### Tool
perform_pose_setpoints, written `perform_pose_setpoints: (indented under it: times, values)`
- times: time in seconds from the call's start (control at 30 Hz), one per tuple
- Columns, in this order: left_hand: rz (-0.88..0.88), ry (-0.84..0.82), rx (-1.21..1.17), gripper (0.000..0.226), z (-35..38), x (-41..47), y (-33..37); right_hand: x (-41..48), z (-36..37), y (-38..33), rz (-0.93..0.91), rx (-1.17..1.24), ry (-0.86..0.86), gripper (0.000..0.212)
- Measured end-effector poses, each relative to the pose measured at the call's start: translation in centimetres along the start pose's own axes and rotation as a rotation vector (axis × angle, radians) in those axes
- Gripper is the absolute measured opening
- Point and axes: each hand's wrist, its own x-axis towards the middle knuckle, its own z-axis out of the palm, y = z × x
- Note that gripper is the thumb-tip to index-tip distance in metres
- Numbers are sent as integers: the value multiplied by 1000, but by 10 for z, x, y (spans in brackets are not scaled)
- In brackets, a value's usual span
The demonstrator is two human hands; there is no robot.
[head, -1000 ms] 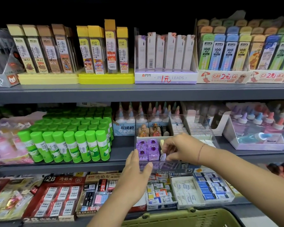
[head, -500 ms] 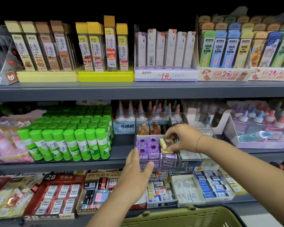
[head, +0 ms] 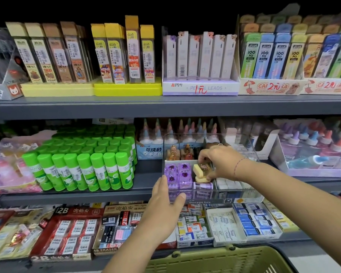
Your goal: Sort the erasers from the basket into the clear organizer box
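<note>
The clear organizer box stands on the middle shelf, labelled "Storage box". Inside it are purple erasers at the front left, brown figure erasers at the back and white erasers to the right. My right hand reaches into the box and pinches a cream-yellow eraser in a clear wrapper above another cream one. My left hand rests with straight fingers against the box's front left corner. The olive-green basket shows at the bottom edge; its contents are hidden.
Green glue sticks crowd the shelf left of the box. Glue bottles stand behind it and a tray of bottles to the right. Boxed erasers fill the lower shelf. Pencil-lead packs line the top shelf.
My right hand has lifted slightly and moved toward the back of the box, bringing the cream eraser into plain view. The left hand has stayed on the box's corner.
</note>
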Motion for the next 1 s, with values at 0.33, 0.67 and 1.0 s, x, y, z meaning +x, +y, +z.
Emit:
perform_pose_setpoints:
  times: [0.33, 0.67, 1.0]
  values:
    - [-6, -14, 2, 74, -1, -1, 0, -6, 7, 5, 45, 35, 101, 42]
    - [20, -7, -10, 74, 2, 1, -8, -18, 11, 11, 57, 294, 101, 28]
    - [67, 129, -106, 83, 9, 11, -24, -105, 39, 25, 481, 538, 529, 92]
